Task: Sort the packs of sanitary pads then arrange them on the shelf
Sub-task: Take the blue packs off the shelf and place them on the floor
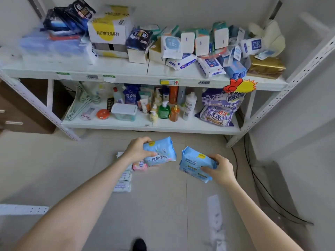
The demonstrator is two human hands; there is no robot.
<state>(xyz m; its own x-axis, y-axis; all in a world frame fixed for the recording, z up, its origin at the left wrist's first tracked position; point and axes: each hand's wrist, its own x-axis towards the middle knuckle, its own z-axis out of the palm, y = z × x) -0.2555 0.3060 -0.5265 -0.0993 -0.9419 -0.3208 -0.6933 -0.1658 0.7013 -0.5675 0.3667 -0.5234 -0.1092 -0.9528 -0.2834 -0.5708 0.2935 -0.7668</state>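
My left hand [137,149] grips a light blue pad pack [161,152] by its left end, held above the floor in front of the shelf. My right hand [220,167] grips a second light blue pad pack [194,163] by its right end, a little lower and to the right. The two packs are apart. Under my left forearm, a pink pack [139,166] and several white packs [124,182] lie in a column on the floor. The white metal shelf [126,79] stands ahead, its upper board crowded with several blue and white packs [210,67].
A yellow-and-white carton [108,28] and dark packs sit at the upper board's left. Bottles [164,110], a plastic tub [124,111] and detergent bags [217,109] fill the lower board. Black cables [257,180] run along the floor at right. A white power strip [215,220] lies near my right forearm.
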